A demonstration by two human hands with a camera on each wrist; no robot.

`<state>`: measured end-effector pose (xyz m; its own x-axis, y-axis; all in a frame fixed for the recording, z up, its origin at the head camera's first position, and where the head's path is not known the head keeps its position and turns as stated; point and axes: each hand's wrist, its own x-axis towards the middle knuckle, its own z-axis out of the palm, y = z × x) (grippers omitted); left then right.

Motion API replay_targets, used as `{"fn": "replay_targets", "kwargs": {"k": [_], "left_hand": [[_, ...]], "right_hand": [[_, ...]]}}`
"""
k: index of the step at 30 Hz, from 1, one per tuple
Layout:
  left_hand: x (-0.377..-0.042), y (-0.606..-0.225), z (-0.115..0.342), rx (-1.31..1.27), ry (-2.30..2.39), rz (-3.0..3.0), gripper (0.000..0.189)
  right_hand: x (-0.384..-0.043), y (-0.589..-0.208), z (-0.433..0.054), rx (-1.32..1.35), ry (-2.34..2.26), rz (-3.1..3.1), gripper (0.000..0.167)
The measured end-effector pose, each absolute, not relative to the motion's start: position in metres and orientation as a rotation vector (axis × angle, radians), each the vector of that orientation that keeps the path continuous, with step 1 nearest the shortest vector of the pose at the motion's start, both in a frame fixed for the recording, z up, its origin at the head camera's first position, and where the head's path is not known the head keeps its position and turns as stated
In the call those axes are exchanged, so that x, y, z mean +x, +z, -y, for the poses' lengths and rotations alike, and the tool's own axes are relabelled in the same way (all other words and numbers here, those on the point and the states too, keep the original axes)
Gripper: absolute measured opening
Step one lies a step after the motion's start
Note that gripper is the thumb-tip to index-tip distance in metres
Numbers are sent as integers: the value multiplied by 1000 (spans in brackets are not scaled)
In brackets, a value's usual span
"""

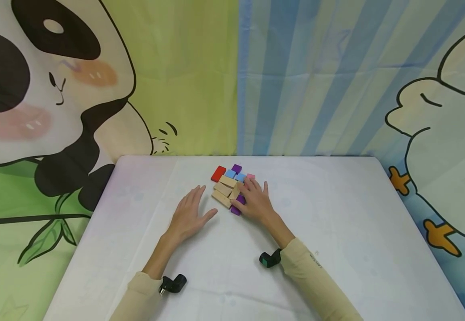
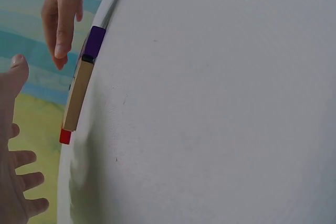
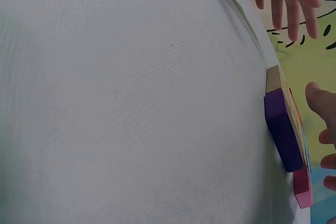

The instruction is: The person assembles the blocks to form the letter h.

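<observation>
A flat cluster of toy blocks lies on the white table. It has several plain wooden blocks (image 1: 222, 199), a red block (image 1: 218, 174) at the far left, light blue blocks (image 1: 230, 174), a pink block (image 1: 251, 176) and purple blocks (image 1: 235, 210). Over the cluster's right side is my right hand (image 1: 258, 204), fingers spread and covering part of it. From the right wrist view, its thumb (image 3: 321, 100) shows a gap from the purple block (image 3: 282, 129). My left hand (image 1: 187, 216) hovers left of the cluster with fingers extended and thumb apart, holding nothing.
The white table (image 1: 329, 214) stretches around the blocks, its far edge close behind them. Behind it hangs a curtain (image 1: 192, 89) printed with cartoon animals. Small black cameras (image 1: 173, 283) sit at both wrists, beside the beige sleeves (image 1: 317, 281).
</observation>
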<state>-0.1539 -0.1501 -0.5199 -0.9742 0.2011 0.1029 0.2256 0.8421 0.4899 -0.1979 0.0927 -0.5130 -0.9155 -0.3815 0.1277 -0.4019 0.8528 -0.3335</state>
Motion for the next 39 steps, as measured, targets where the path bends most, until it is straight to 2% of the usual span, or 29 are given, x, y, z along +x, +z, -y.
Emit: {"fn": "replay_targets", "kwargs": {"k": [5,18,31,39], "left_hand": [[-154,-518,150,-343,-769,2983,87],[-149,-520,156,-336,-785,2993,84],[-147,-519,183,-282,-780,2998,85],[-144,-517,198,-267,-789,3001,82]], "right_hand": [[-198,-512,-92,682,570,2953,61],[-206,-510,-85,604,432,3012,52],[-211,-502,-81,517,373,3125,45],[-214,-496,-75,486,285,3219,50]]}}
